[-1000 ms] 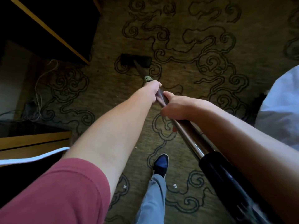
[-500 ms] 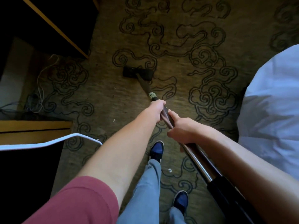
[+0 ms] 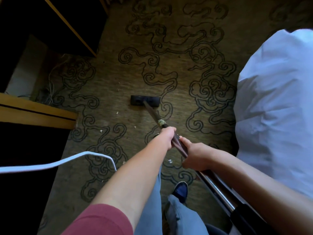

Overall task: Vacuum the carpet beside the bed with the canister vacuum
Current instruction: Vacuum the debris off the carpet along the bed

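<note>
The vacuum's black floor head lies flat on the olive carpet with dark swirl patterns. Its metal wand runs back toward me and joins a black hose cuff at the lower right. My left hand is wrapped around the wand further forward. My right hand grips it just behind. The bed with white bedding fills the right side. Small pale crumbs dot the carpet left of the wand.
Dark wooden furniture with light trim stands at the left, with tangled cables in the gap behind it. A white cord loops across the lower left. My feet and grey trousers are below the hands.
The floor head has been drawn back toward me along the carpet. My view has shifted, so more of the bed shows at the right. Both hands keep their hold.
</note>
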Demonstrator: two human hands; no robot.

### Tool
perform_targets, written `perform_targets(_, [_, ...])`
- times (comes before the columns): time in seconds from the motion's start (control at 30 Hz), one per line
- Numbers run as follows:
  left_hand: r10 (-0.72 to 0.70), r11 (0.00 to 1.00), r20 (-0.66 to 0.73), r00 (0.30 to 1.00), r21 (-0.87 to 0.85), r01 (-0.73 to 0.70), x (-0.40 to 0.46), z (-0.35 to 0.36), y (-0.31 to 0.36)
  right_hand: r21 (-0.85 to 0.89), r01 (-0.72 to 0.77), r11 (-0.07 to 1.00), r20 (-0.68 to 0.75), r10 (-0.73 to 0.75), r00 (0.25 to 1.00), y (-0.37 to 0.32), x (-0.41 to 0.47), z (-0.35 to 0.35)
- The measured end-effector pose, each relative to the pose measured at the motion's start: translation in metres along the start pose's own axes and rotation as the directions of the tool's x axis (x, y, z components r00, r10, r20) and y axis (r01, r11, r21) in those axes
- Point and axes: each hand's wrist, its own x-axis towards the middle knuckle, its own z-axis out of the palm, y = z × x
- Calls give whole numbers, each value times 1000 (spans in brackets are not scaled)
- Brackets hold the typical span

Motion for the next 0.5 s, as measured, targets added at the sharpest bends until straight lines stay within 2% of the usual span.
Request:
perform_targets(0.3, [1,998,3,1000,-55,-1,-40,2,-73,-108,-2,994,39,6,999,11,-59,38])
perform_targets(0.4, [18,995,5,1000,-102,-17,-51,-10,-57,-112,-3,994,5,3,1000,-4,-63,31])
perform_targets(0.5, [103,990,-29,994,-89,-105,-54,-32,-14,-76,33,997,-38,-36,999,-35,-53,5])
